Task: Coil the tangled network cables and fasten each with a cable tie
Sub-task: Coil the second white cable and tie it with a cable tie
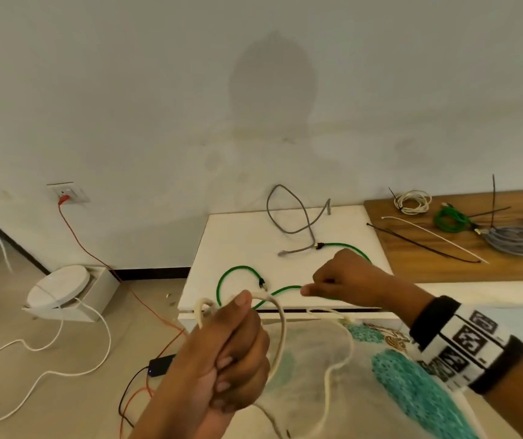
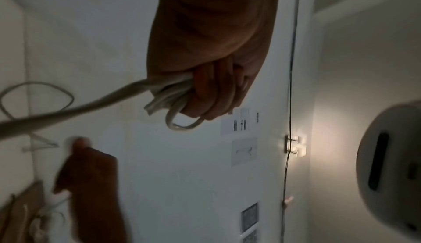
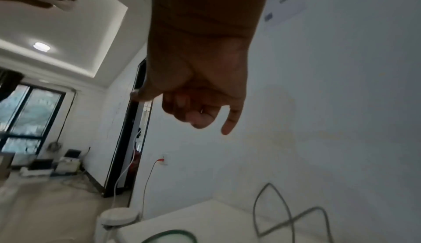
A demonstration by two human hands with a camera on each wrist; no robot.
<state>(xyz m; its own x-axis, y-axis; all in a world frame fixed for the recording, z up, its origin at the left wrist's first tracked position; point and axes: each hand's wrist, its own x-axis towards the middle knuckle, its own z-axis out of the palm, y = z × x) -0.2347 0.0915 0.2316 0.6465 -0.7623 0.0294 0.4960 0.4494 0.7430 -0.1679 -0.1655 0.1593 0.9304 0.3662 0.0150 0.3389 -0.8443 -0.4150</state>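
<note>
My left hand (image 1: pixel 231 353) grips several loops of a cream network cable (image 1: pixel 280 327) in its fist; the left wrist view shows the bundled strands (image 2: pixel 164 95) under the curled fingers (image 2: pixel 212 99). The cable's loose part trails down over my lap. My right hand (image 1: pixel 345 280) hovers over the white table's (image 1: pixel 228 236) front edge with curled fingers (image 3: pixel 196 117), and nothing shows inside them. A green cable (image 1: pixel 238 268) and a grey cable (image 1: pixel 288 213) lie loose on the table. A black cable tie (image 1: pixel 421 243) and a white one (image 1: pixel 434 237) lie on the wooden board (image 1: pixel 443 261).
Tied coils of white (image 1: pixel 412 202), green (image 1: pixel 448 220) and grey (image 1: pixel 510 237) cable rest on the board. On the floor at left stand a round white device (image 1: pixel 59 288) on a box, its white lead (image 1: pixel 32 375), a red wire (image 1: pixel 95 255) and a black adapter (image 1: pixel 160 364).
</note>
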